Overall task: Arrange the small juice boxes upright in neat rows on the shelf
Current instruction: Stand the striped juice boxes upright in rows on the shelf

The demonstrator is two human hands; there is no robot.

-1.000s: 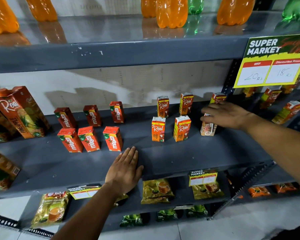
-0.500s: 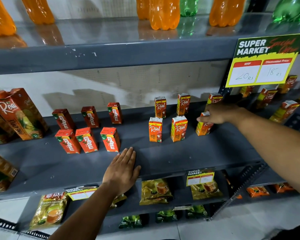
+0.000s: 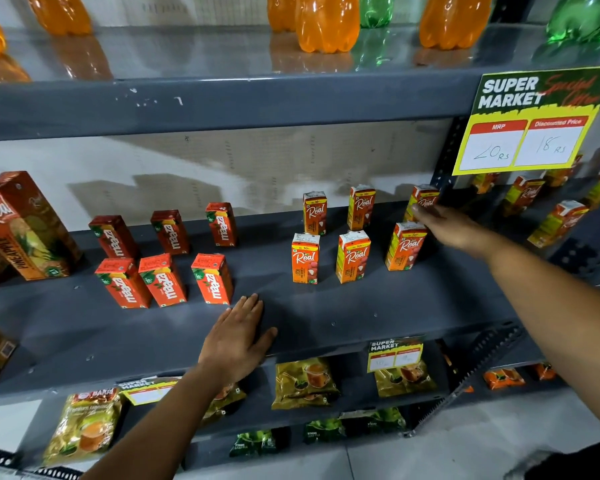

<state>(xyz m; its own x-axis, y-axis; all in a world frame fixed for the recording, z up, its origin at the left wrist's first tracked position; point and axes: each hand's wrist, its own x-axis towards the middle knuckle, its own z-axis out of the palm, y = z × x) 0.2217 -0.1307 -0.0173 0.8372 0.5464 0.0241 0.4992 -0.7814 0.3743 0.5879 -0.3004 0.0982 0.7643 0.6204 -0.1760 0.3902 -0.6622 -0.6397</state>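
Note:
On the grey middle shelf (image 3: 361,306) several small orange Real juice boxes stand upright in two rows, among them the front-right box (image 3: 405,247) and the back-right box (image 3: 425,199). Left of them red Maaza boxes (image 3: 211,278) stand in two rows of three. My right hand (image 3: 447,225) hovers between the two rightmost Real boxes, fingers stretched out, fingertips against the back-right one, gripping nothing. My left hand (image 3: 238,337) lies flat and open on the shelf's front edge.
A large Real pineapple carton (image 3: 25,226) leans at the left. A yellow price sign (image 3: 530,129) hangs from the upper shelf, which holds orange and green bottles (image 3: 326,22). More juice boxes (image 3: 558,221) sit on the neighbouring shelf to the right. Tea pouches (image 3: 305,382) lie below.
My right hand set the front-right Real box upright in the front row, let it go and moved back toward the back-right box. My left hand stayed flat on the shelf.

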